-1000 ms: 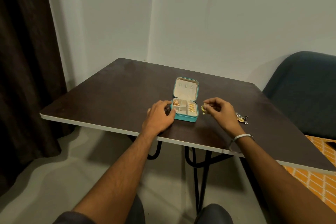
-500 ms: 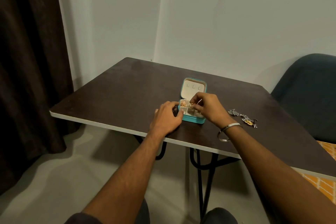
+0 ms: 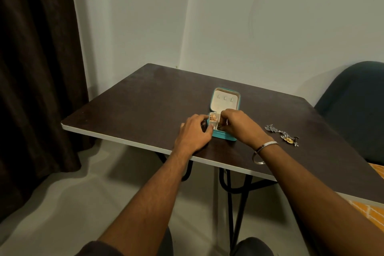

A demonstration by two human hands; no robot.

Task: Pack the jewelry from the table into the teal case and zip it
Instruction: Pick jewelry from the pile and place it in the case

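Though open, teal case (image 3: 225,101) between left hand (image 3: 194,132) and right hand (image 3: 241,125).

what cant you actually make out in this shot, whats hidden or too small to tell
- Head view: the right hand covers the right half of the teal case, so those compartments and whatever its fingers hold are hidden.
- The left hand hides the case's left wall.
- The loose jewelry on the table is too small to sort into pieces.
- The chair is cut off by the right edge.
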